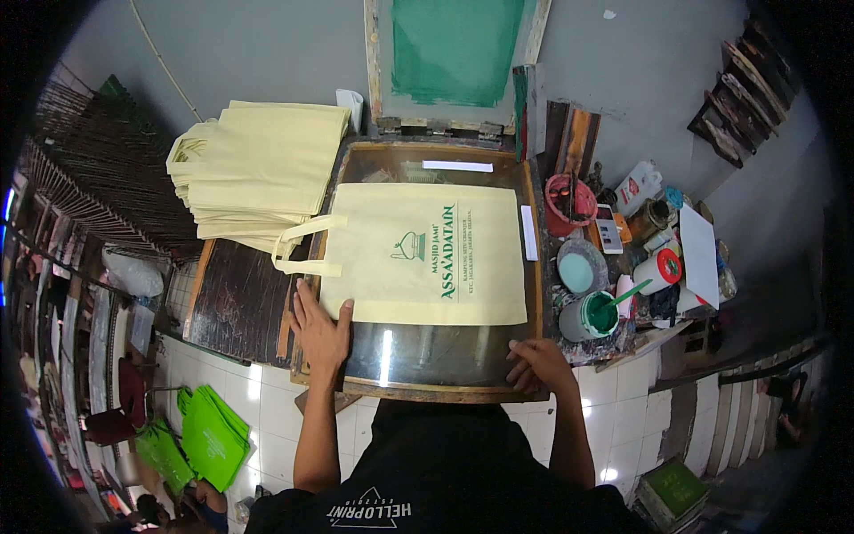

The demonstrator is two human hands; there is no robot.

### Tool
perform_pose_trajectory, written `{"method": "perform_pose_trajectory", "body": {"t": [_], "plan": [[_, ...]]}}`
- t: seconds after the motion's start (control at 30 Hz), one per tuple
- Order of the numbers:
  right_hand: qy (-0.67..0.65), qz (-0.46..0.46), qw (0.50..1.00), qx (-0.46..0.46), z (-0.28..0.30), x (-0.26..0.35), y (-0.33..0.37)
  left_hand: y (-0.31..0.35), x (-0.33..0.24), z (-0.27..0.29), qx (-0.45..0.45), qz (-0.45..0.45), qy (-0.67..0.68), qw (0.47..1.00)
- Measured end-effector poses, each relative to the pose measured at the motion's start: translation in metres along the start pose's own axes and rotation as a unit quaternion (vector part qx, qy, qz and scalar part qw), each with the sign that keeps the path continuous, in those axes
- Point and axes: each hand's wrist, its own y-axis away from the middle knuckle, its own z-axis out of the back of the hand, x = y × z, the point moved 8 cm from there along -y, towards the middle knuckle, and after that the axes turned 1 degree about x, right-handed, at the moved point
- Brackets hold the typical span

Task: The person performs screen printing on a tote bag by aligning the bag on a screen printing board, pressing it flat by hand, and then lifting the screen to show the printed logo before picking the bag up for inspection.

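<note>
A cream tote bag (391, 240) with a green print lies flat on a glass-topped board (418, 356), its handles reaching past the board's left edge. At the bag's lower left corner is my left hand (320, 334), fingers spread, the fingertips at the bag's edge and the thumb on or beside it. My right hand (540, 363) rests over the board's lower right corner, just below the bag. Its fingers are loosely bent and apart, with nothing seen in them. Behind the board, a printing screen (458, 53) with green mesh stands raised on hinges.
A stack of cream bags (267, 165) sits at the left on a dark wooden table (236, 298). On the right are a tub of green paint (587, 318) with a stirrer, a red bucket (569, 205) and bottles. Bright green bags (213, 436) and another person's arm (211, 498) are lower left.
</note>
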Motion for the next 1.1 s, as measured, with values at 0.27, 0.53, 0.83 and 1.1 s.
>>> {"method": "perform_pose_trajectory", "body": {"t": [0.27, 0.53, 0.83, 1.1], "plan": [[-0.028, 0.01, 0.999, -0.02, -0.001, 0.001, 0.008, -0.003, -0.003, -0.006, 0.055, 0.002, -0.085, 0.995], [-0.083, 0.061, 0.995, -0.007, 0.004, 0.0, 0.003, -0.003, -0.003, 0.0, 0.027, -0.001, -0.007, 1.0], [-0.113, 0.04, 0.993, 0.008, 0.006, -0.015, 0.005, -0.004, -0.002, -0.008, 0.058, -0.001, -0.083, 0.995], [-0.059, 0.02, 0.998, 0.001, 0.004, 0.002, 0.01, -0.002, -0.001, -0.003, 0.035, 0.007, -0.045, 0.998]]}}
